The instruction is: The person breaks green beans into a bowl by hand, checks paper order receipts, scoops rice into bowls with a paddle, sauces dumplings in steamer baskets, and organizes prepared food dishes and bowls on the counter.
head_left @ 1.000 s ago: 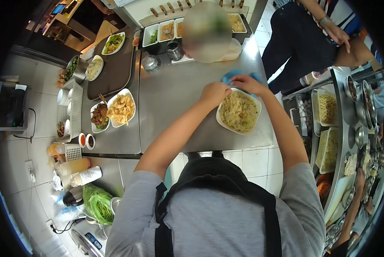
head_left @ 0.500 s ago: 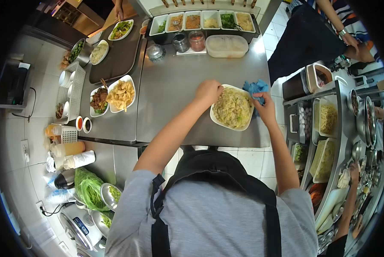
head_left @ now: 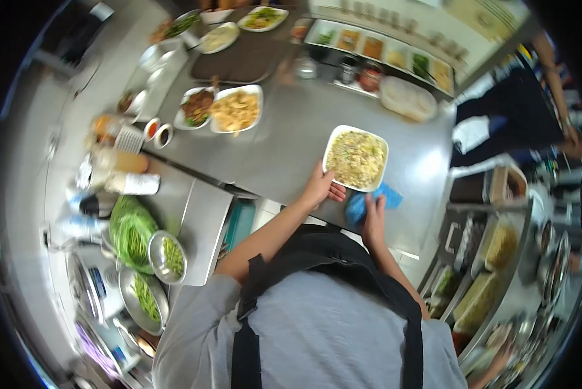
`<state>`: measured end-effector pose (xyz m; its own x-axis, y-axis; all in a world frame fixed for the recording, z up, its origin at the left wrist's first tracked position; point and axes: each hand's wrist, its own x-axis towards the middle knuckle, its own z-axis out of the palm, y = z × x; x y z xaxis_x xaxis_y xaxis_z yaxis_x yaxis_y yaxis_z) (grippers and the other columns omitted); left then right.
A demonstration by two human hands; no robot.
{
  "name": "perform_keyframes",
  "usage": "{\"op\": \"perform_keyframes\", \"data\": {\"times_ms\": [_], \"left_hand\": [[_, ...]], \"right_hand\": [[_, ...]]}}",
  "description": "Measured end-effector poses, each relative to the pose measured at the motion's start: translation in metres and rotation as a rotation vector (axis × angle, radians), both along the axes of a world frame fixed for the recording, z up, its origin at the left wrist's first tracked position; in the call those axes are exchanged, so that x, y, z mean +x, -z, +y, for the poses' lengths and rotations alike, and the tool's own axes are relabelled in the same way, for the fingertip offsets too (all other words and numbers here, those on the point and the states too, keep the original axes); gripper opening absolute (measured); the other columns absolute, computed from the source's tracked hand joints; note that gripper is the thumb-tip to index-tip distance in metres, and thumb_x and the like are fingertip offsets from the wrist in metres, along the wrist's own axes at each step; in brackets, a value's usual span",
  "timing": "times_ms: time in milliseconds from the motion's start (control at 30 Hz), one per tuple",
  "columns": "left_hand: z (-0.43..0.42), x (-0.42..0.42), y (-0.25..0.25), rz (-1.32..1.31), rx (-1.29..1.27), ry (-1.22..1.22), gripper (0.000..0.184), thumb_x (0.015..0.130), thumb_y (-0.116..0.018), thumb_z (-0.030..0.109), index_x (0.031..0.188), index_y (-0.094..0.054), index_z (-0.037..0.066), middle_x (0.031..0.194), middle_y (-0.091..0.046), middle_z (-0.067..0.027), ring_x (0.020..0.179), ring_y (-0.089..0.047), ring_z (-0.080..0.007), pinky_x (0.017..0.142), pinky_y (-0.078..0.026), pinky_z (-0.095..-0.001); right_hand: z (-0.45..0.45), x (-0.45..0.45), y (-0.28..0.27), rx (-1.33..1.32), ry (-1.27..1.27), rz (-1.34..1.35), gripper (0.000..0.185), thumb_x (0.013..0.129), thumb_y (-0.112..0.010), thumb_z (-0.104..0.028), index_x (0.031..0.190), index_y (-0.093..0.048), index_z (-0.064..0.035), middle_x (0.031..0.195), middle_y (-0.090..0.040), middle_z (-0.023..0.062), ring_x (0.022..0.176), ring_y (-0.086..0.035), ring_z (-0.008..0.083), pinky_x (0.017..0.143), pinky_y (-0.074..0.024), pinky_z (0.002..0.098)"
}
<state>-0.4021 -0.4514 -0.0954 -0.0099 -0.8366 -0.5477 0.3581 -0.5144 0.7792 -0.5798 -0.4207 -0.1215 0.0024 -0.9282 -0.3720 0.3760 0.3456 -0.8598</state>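
A square white dish (head_left: 384,170) of what looks like fried rice with green bits is in front of me, over the steel counter. At its lower left corner is my left hand (head_left: 319,188), thumb at the rim and fingers just below the edge. My right hand (head_left: 374,220) is closed on a crumpled blue cloth (head_left: 357,209) beneath the near right corner, fingertips close to the rim. Part of the cloth spreads out to the right of that hand. Whether the dish rests on the counter or is slightly raised, I cannot tell.
To the left are a dish of golden fried pieces (head_left: 237,110), a meat dish (head_left: 196,107) and two sauce cups (head_left: 164,135). A brown tray (head_left: 239,67) lies behind them. Topping containers (head_left: 372,48) line the back. A person (head_left: 512,117) stands at right, beside shelves of ingredients.
My left hand has moved from the dish's far left corner to its near left corner. My right hand and the blue cloth have come round to the near side. The view has turned.
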Motion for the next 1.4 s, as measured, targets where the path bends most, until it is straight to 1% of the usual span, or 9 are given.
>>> {"op": "perform_keyframes", "data": {"times_ms": [233, 400, 600, 767, 833, 900, 1033, 1233, 1400], "left_hand": [[0.079, 0.139, -0.016, -0.16, -0.065, -0.163, 0.036, 0.095, -0.04, 0.027, 0.125, -0.034, 0.007, 0.071, -0.06, -0.0127, 0.048, -0.059, -0.0197, 0.041, -0.051, -0.0304], [0.14, 0.265, -0.032, -0.34, 0.1, -0.226, 0.041, 0.096, -0.04, 0.032, 0.123, -0.039, 0.002, 0.069, -0.06, -0.0129, 0.051, -0.062, -0.0218, 0.043, -0.054, -0.0333], [0.154, 0.381, 0.006, -0.306, 0.052, -0.138, 0.045, 0.097, -0.039, 0.036, 0.112, -0.047, -0.006, 0.08, -0.063, -0.0227, 0.062, -0.066, -0.0321, 0.054, -0.058, -0.043], [0.127, 0.411, 0.002, -0.338, 0.08, -0.053, 0.044, 0.097, -0.041, 0.034, 0.128, -0.038, 0.004, 0.086, -0.065, -0.0206, 0.069, -0.067, -0.0305, 0.061, -0.058, -0.0433], [0.125, 0.417, -0.016, -0.418, 0.129, -0.029, 0.043, 0.096, -0.043, 0.034, 0.128, -0.041, 0.005, 0.087, -0.067, -0.0163, 0.072, -0.067, -0.027, 0.063, -0.057, -0.0414], [0.124, 0.433, -0.06, -0.945, 0.033, 0.015, 0.039, 0.094, -0.048, 0.032, 0.123, -0.048, 0.005, 0.087, -0.067, -0.0122, 0.073, -0.066, -0.0216, 0.065, -0.055, -0.0372], [0.141, 0.515, -0.149, -1.31, -0.383, -0.36, 0.02, 0.086, -0.058, 0.017, 0.098, -0.065, 0.004, 0.082, -0.067, -0.0072, 0.07, -0.061, -0.0136, 0.067, -0.05, -0.0296], [0.176, 0.52, -0.295, -1.194, -0.512, -0.768, 0.026, 0.089, -0.062, 0.024, 0.078, -0.063, 0.0, 0.072, -0.066, -0.0062, 0.07, -0.061, -0.0093, 0.066, -0.049, -0.0252], [0.193, 0.413, -0.287, -1.0, -0.718, -0.76, 0.03, 0.09, -0.057, 0.03, 0.084, -0.066, 0.003, 0.068, -0.066, -0.001, 0.062, -0.062, -0.0111, 0.061, -0.049, -0.027]], "right_hand": [[-0.002, 0.022, -0.073, -0.813, -0.653, 1.412, 0.037, 0.061, -0.077, -0.013, 0.097, -0.069, -0.0215, 0.106, -0.056, 0.0077, 0.103, -0.051, 0.0297, 0.09, -0.0414, 0.0361], [-0.042, -0.034, -0.057, -0.427, -1.422, 0.999, 0.036, 0.053, -0.077, -0.008, 0.087, -0.073, -0.0172, 0.095, -0.063, 0.01, 0.093, -0.059, 0.0288, 0.083, -0.0478, 0.037], [-0.169, -0.017, -0.089, -0.68, -0.548, 1.175, 0.042, 0.066, -0.077, -0.01, 0.102, -0.062, 0.0045, 0.095, -0.062, 0.0178, 0.086, -0.062, 0.0305, 0.077, -0.0492, 0.0369], [-0.272, 0.058, 0.047, -0.754, -0.235, 1.625, 0.051, 0.07, -0.073, -0.024, 0.113, -0.059, -0.0001, 0.101, -0.06, 0.0272, 0.095, -0.058, 0.0404, 0.087, -0.0459, 0.0454], [-0.246, 0.112, 0.06, -0.902, -0.323, 1.539, 0.047, 0.067, -0.073, -0.024, 0.108, -0.062, -0.0025, 0.116, -0.058, 0.022, 0.107, -0.054, 0.0394, 0.09, -0.0445, 0.045], [-0.178, 0.149, 0.003, -0.87, -0.998, 1.204, 0.044, 0.064, -0.074, -0.022, 0.105, -0.065, -0.0072, 0.112, -0.06, 0.0191, 0.107, -0.055, 0.0347, 0.092, -0.0447, 0.0413], [-0.129, 0.091, 0.119, -0.736, -2.09, 1.259, 0.042, 0.068, -0.074, -0.027, 0.105, -0.066, -0.0093, 0.102, -0.065, 0.015, 0.098, -0.061, 0.0278, 0.088, -0.0463, 0.0382], [-0.146, 0.093, 0.012, -0.475, -1.966, 1.526, 0.04, 0.075, -0.066, -0.027, 0.111, -0.063, -0.0075, 0.103, -0.065, 0.0149, 0.098, -0.061, 0.0258, 0.087, -0.0464, 0.0368], [-0.174, 0.099, -0.072, -0.556, -1.842, 1.725, 0.039, 0.082, -0.059, -0.027, 0.115, -0.06, -0.006, 0.104, -0.065, 0.0148, 0.097, -0.061, 0.0241, 0.087, -0.0466, 0.0357]]}}
